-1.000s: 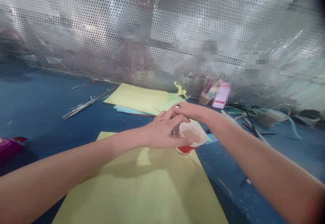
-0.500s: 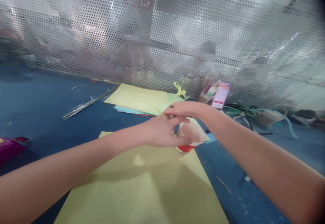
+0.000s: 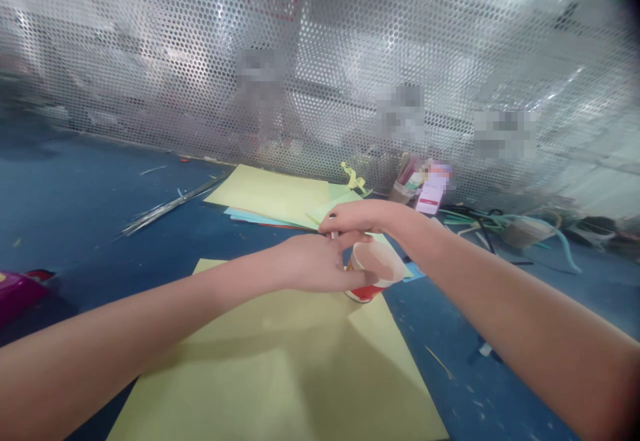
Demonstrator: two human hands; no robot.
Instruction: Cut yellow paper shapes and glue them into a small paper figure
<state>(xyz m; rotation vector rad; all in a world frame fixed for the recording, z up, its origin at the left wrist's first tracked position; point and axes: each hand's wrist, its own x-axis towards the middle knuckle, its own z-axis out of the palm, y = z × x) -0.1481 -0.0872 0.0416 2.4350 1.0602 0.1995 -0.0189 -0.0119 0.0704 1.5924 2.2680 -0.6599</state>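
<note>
A red and white paper cup stands upright on a large yellow paper sheet. My left hand is closed on the cup, thumb on the near side and fingers around its left and far side. Just beyond it, my right hand bends inward over the far left of the cup. Its fingers are pinched near my left knuckles, and a small pale tip shows below them. The rest of what it holds is hidden.
Behind lie stacked yellow and blue papers and a curled yellow strip. A phone leans by a cup of pens against the perforated metal panel. Thin wires lie left, above a purple object.
My right fingertips have shifted slightly left and nearer. My left hand has dipped a little, still on the cup, which stays in place.
</note>
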